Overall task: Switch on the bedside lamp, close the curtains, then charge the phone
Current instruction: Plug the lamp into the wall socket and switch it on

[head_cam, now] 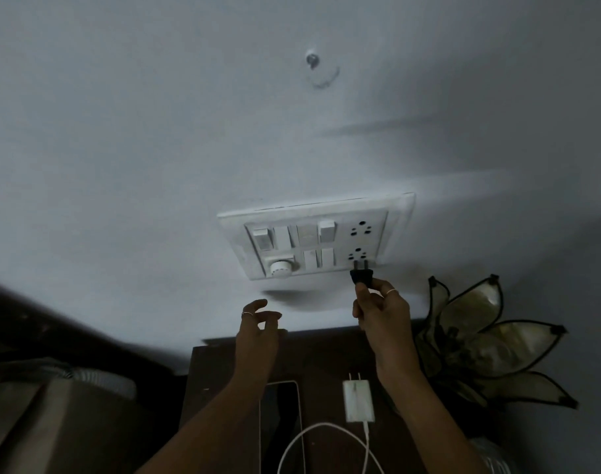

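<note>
The right hand [381, 313] pinches a black plug [361, 277] between thumb and fingers, its two pins at the lower socket [358, 256] of the white switch panel [312, 234], though the dim view does not show whether they are seated. The left hand [258, 331] hovers empty below the panel, fingers loosely spread. On the dark surface [319, 357] lie the phone [282, 425] and, just beside it, a white charger [358, 401] with its cable [326, 436]; the petal-shaped lamp [480, 343] stands unlit at the right.
</note>
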A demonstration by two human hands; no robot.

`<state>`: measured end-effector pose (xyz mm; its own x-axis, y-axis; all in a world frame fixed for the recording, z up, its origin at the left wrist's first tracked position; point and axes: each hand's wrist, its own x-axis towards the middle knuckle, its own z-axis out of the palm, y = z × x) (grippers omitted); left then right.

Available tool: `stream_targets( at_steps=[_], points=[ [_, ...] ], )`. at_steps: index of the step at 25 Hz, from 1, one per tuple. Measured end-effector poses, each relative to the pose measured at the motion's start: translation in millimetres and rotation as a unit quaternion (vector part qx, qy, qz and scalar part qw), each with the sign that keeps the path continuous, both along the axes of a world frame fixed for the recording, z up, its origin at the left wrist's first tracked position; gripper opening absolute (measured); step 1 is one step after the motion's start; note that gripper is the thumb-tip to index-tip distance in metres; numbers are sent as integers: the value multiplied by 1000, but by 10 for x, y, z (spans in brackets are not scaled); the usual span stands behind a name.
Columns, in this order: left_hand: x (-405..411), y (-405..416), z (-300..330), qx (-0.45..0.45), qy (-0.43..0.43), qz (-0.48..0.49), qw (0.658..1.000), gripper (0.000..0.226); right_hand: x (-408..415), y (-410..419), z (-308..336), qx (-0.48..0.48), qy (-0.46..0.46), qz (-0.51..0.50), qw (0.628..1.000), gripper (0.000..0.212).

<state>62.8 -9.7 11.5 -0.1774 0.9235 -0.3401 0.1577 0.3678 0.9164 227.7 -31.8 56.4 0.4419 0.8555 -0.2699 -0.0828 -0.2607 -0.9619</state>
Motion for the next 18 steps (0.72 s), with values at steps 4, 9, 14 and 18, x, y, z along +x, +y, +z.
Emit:
stream_targets(
  at_steps=[4,9,14,18],
  points=[
    [14,-3,-68,-8,1,12,1000,24,6,2,30,4,-10,9,1000,15],
    [-22,-11,-149,-14,15,17,1000,24,11,7,104,0,12,15,1000,13],
    [-38,20,-191,-12,26,19,999,23,-34,12,91,2,5,16,1000,11],
    [-36,42,-204,-12,20,12,1000,22,16,10,79,-2,5,18,1000,12]
  ],
)
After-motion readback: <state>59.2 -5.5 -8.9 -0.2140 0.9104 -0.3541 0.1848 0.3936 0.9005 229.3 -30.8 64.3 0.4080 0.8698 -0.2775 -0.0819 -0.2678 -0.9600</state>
